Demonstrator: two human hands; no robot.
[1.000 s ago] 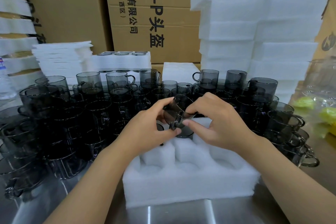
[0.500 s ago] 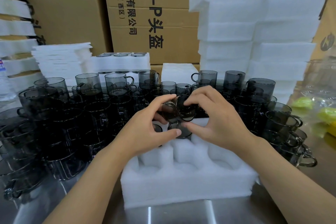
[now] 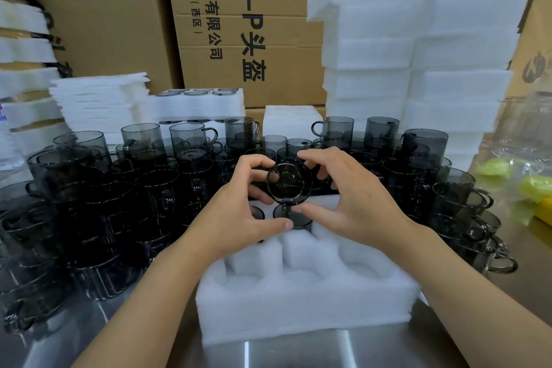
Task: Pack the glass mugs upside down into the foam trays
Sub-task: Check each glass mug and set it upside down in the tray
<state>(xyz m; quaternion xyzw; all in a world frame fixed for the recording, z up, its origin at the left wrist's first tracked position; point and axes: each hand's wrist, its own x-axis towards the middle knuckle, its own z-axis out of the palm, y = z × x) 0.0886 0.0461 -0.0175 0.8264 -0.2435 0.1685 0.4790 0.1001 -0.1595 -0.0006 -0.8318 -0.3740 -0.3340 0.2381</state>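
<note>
We find the left hand (image 3: pixel 236 218) and right hand (image 3: pixel 358 203) both curled round 1 glass mug (image 3: pixel 289 182), tipped sideways above the far edge of the foam tray (image 3: pixel 298 308). We recommend completing the inversion, then lowering it squarely, rim down, into a vacant pocket.

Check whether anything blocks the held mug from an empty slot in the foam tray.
Nothing visible. The left hand and right hand hold the mug over the back row of the foam tray, where two seated mugs fill slots; the front-row slots are open.
</note>
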